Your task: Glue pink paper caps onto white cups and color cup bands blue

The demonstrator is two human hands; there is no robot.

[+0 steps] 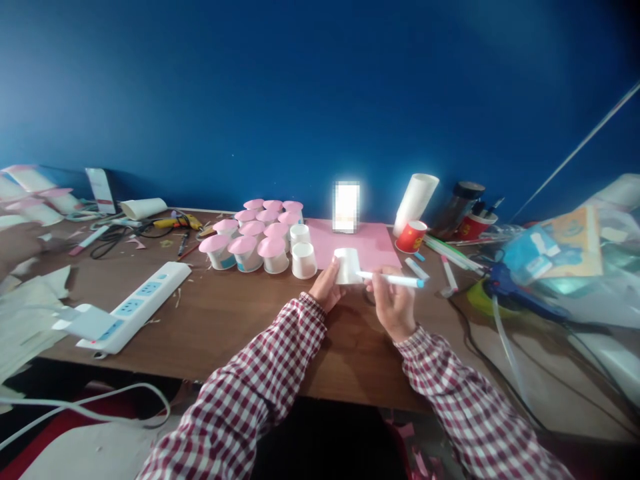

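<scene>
In the head view, my left hand [327,285] is closed around a white paper cup [347,266], which I hold above the table's near middle. A white marker with a light blue end [395,278] is pinched in my right hand [393,303], its front end against or just beside the cup's right side. Beyond the cup lies a pink sheet [377,243]. To its left stand two plain white cups upside down [303,260], next to rows of several cups topped with pink discs [273,247].
A power strip [145,297] lies at left with a white plug in it. A red cup [411,237], a tall white cup stack [416,200] and a blue glue gun [525,293] are at right. A bright blurred screen [346,207] stands behind. Another person's hand [20,247] shows far left.
</scene>
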